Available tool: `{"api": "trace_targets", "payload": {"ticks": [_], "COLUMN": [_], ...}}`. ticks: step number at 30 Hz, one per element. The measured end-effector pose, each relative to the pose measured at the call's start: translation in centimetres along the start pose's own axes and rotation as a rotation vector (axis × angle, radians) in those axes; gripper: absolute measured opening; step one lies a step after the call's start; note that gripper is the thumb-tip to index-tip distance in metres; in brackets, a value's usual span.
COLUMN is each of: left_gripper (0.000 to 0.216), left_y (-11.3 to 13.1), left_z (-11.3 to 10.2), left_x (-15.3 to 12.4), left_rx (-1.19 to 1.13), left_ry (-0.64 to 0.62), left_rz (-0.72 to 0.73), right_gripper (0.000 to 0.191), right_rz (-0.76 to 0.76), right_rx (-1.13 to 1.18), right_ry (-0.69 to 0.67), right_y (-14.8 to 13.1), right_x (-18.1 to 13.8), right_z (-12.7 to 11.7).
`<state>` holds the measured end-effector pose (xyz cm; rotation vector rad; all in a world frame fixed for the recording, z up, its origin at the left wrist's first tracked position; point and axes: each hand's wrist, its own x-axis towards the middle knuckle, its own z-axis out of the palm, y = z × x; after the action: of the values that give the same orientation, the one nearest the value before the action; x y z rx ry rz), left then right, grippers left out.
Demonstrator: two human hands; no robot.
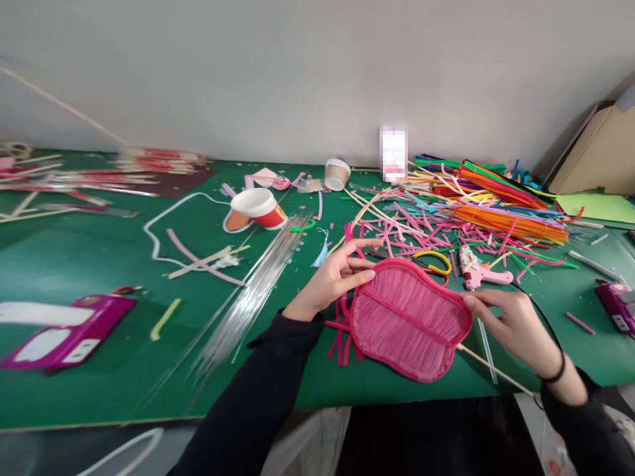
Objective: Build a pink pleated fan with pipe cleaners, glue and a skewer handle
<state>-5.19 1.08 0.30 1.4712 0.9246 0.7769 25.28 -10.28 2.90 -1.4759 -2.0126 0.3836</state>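
Magenta lobed fan with a thin wooden handle sits, in the head view, over the green bench; its long axis slants from upper left to lower right, handle pointing near-right. The left hand's fingers grip its upper-left rim; the right hand's pinch its right edge, near a pink glue gun.
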Motion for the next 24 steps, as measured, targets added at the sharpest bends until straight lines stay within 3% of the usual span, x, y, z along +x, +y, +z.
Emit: {"api": "trace_targets", "payload": {"ticks": [2, 4, 9, 14, 24], "left_gripper": [0.061, 0.061, 0.064, 0.06, 0.063], "left_y": [0.1, 0.2, 0.3, 0.4, 0.4], "left_z": [0.1, 0.1, 0.2, 0.2, 0.4], "left_x": [0.0, -0.1, -0.1, 0.0, 0.3], "left_rx": [-0.022, -0.044, -0.08, -0.056, -0.117], "left_ry": [-0.028, -0.063, -0.114, -0.119, -0.131], "left_rz": [-0.003, -0.009, -0.024, 0.008, 0.002], "right_gripper": [0.022, 0.022, 0.02, 0.017, 0.016], "right_rz": [0.033, 0.027, -0.09, -0.143, -0.08], "right_rx": [-0.016, -0.067, -0.031, -0.088, 0.058], "right_ry": [-0.1, -0.058, 0.035, 0.156, 0.175], "right_y": [-0.5, -1.2, -3.1, -3.1, -3.1], "right_x": [0.7, 2.0, 5.2, 6.0, 5.8], "right_z": [-1.1, -1.2, 2.7, 5.6, 4.9]}}
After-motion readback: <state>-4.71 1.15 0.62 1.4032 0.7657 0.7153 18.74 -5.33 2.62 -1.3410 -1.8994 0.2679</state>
